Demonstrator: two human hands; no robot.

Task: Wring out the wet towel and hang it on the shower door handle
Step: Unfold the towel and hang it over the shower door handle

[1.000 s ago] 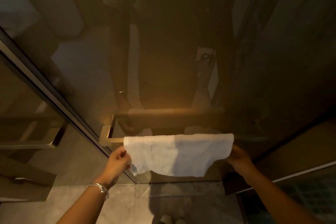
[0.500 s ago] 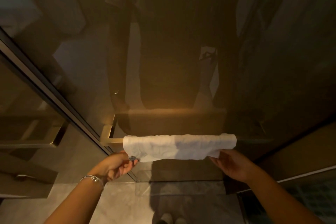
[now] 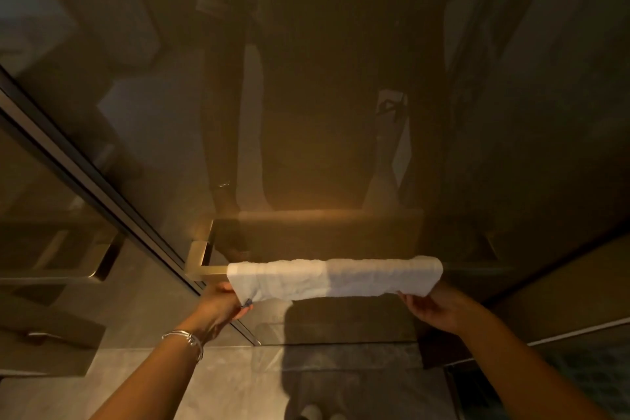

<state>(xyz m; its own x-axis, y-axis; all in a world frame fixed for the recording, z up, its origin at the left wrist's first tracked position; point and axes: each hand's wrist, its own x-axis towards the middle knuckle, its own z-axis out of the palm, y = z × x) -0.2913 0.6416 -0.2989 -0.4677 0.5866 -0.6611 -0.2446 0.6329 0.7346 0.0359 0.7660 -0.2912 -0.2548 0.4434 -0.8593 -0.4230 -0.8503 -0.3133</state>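
A white towel (image 3: 334, 278) lies draped lengthwise over the brass shower door handle (image 3: 199, 262), covering most of the bar. Only the bar's left end and its bracket show. My left hand (image 3: 223, 302), with a silver bracelet on the wrist, pinches the towel's lower left corner from below. My right hand (image 3: 434, 307) holds the lower right edge of the towel, its fingers curled under the cloth. The towel's hanging flap is short and bunched close to the bar.
The dark glass shower door (image 3: 341, 112) fills the view and reflects a person. A metal door frame (image 3: 85, 177) runs diagonally at the left, with a second handle (image 3: 99, 269) behind glass. Grey floor tiles (image 3: 238, 382) lie below; a toe shows at bottom centre.
The towel's hanging flap has gone from long to short as both hands tucked it up under the bar. My hands moved lower and closer beneath the handle.
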